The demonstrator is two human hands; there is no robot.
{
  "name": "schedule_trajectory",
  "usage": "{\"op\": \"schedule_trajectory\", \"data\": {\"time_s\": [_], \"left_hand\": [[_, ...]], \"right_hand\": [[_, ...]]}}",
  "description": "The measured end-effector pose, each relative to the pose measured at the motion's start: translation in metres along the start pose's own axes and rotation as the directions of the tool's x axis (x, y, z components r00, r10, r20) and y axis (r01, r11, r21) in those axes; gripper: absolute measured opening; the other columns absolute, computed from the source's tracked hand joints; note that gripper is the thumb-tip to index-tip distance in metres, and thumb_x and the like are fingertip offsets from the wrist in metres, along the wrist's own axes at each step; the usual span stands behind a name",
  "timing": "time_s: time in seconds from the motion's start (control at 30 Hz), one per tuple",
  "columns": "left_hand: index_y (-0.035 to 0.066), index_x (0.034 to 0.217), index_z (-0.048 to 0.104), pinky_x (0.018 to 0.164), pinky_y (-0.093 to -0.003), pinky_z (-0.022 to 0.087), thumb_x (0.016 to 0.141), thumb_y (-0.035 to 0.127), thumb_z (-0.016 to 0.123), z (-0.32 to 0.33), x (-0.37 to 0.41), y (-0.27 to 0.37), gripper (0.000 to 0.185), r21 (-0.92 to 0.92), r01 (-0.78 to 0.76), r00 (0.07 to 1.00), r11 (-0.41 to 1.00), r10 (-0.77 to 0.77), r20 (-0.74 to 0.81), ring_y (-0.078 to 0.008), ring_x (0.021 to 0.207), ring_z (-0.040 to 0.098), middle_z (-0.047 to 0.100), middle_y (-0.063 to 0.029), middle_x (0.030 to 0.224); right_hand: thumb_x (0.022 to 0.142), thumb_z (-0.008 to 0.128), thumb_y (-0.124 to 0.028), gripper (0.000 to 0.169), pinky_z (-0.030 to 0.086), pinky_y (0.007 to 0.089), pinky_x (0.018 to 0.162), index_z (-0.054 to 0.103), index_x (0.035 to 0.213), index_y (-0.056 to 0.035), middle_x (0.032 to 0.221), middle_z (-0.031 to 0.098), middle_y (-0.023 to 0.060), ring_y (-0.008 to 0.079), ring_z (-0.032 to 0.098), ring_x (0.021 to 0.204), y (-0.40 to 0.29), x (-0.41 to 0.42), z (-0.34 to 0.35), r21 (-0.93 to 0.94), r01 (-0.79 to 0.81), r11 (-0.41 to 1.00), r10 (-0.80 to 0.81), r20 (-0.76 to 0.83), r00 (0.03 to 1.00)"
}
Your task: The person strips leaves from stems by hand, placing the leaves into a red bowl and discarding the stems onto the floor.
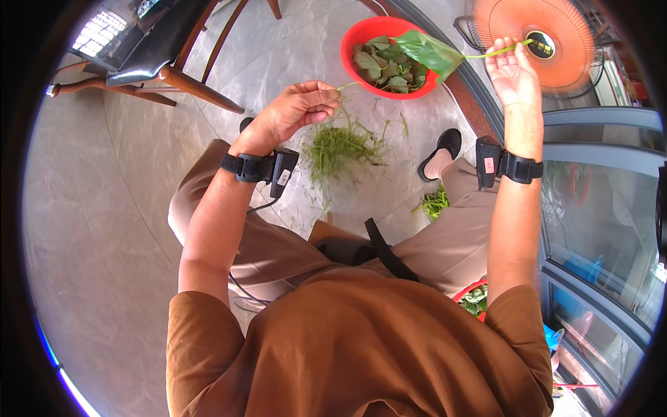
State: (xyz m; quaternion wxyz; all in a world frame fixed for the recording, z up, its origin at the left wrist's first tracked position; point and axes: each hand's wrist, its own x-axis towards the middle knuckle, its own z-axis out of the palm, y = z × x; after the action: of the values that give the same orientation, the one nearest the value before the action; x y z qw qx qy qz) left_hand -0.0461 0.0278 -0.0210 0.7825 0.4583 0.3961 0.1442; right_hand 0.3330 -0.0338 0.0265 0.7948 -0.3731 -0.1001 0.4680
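Observation:
My right hand [513,78] holds a green leaf stem [482,54] between thumb and fingers, up in front of the fan. The broad leaf [428,51] at the stem's other end hangs over the edge of a red plastic basin [350,70]. Inside the basin lies a heap of green leaves [393,65]. A thin pale-green strand [350,85] is pinched in my left hand [307,107], its tip pointing toward the basin. Below that hand, a loose pile of green stringy peelings [341,146] is spread on the tiled floor.
An orange electric fan [500,23] stands at the upper right, beside a glass door [604,208]. A wooden chair with a black seat [151,49] is at upper left. Green stems [435,202] lie by my right leg. Another red container of leaves [474,299] sits beside my right hip.

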Motion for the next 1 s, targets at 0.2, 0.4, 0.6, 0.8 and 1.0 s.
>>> {"op": "schedule_trajectory", "data": {"time_s": [0.2, 0.4, 0.6, 0.8, 1.0], "left_hand": [[0.004, 0.092, 0.068, 0.074, -0.0299, 0.051, 0.083, 0.017, 0.065, -0.006, 0.01, -0.019, 0.015, 0.782, -0.192, 0.959, 0.593, 0.284, 0.02, -0.0225, 0.079, 0.064, 0.068, -0.0051, 0.084], [0.01, 0.106, 0.067, 0.079, -0.0352, 0.05, 0.077, 0.006, 0.066, -0.006, 0.019, -0.034, 0.029, 0.881, -0.458, 0.75, 0.124, 0.586, 0.307, -0.0297, 0.088, 0.064, 0.069, -0.0107, 0.1], [0.009, 0.109, 0.066, 0.074, -0.0344, 0.051, 0.078, 0.004, 0.064, 0.016, 0.012, -0.015, 0.031, 0.786, -0.449, 0.844, 0.424, 0.49, 0.218, -0.0276, 0.078, 0.065, 0.069, -0.0115, 0.084], [0.015, 0.118, 0.063, 0.077, -0.0295, 0.05, 0.089, 0.01, 0.06, 0.023, 0.013, -0.006, 0.029, 0.752, -0.411, 0.889, 0.516, 0.411, 0.203, -0.0155, 0.083, 0.065, 0.069, -0.0051, 0.085], [0.012, 0.117, 0.063, 0.077, -0.0262, 0.05, 0.087, 0.007, 0.063, 0.026, 0.016, -0.008, 0.031, 0.665, -0.498, 0.843, 0.556, 0.489, 0.223, -0.0116, 0.085, 0.065, 0.069, -0.0008, 0.092]], "right_hand": [[0.091, 0.06, -0.014, 0.015, 0.05, 0.031, 0.078, 0.06, 0.103, -0.0052, 0.091, 0.066, 0.0073, 0.0179, 0.062, 0.083, 0.005, -0.015, 0.013, -0.348, 0.219, 0.912, -0.176, 0.151, 0.973], [0.091, 0.061, -0.014, 0.022, 0.046, 0.0213, 0.072, 0.064, 0.109, -0.0015, 0.093, 0.065, 0.004, 0.0085, 0.058, 0.077, 0.037, -0.024, 0.023, -0.719, 0.371, 0.587, -0.065, 0.415, 0.907], [0.086, 0.064, -0.008, 0.02, 0.046, 0.0191, 0.064, 0.065, 0.104, -0.0013, 0.083, 0.064, 0.0006, 0.0055, 0.055, 0.067, 0.063, -0.061, 0.047, -0.847, 0.473, 0.242, 0.17, 0.517, 0.839], [0.085, 0.066, -0.009, 0.014, 0.046, 0.0208, 0.059, 0.061, 0.096, -0.0028, 0.077, 0.062, -0.0001, 0.0062, 0.055, 0.063, 0.075, -0.061, 0.044, -0.833, 0.486, 0.265, 0.211, 0.542, 0.813], [0.085, 0.064, -0.008, 0.011, 0.045, 0.0203, 0.06, 0.061, 0.094, -0.0027, 0.079, 0.061, -0.0003, 0.0058, 0.054, 0.064, 0.074, -0.066, 0.047, -0.852, 0.45, 0.268, 0.27, 0.515, 0.814]]}}
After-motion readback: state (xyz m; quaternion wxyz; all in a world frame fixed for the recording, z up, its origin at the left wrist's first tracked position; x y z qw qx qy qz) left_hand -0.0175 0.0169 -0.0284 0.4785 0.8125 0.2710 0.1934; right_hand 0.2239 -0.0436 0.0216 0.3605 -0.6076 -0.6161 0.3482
